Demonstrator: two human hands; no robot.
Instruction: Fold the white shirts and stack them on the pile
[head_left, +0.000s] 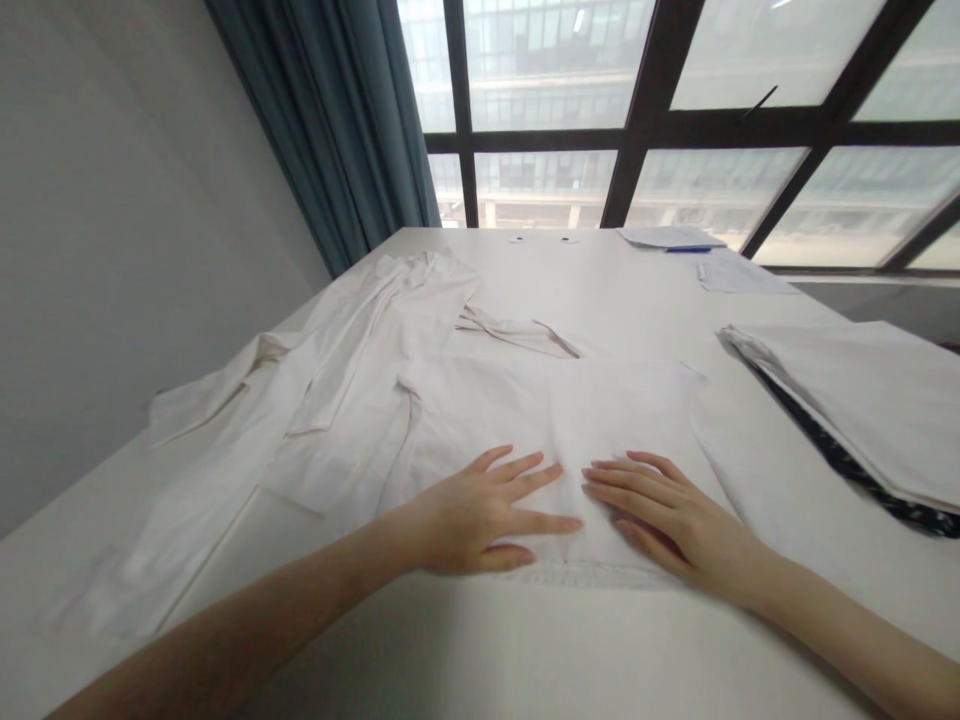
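White table, both hands flat on white shirt, window behind

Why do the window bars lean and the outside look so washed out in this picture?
Head view: the wide lens bends the window frame outward, and daylight overexposes the panes. Soft, even light leaves only faint shadows under the left hand and right hand, both flat on the white garment. White cloth on the white table gives little contrast; nothing looks blurred.

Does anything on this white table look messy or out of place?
Only the white cloth garment: its left part lies rumpled toward the table edge, while both hands, left and right, press the folded middle flat.
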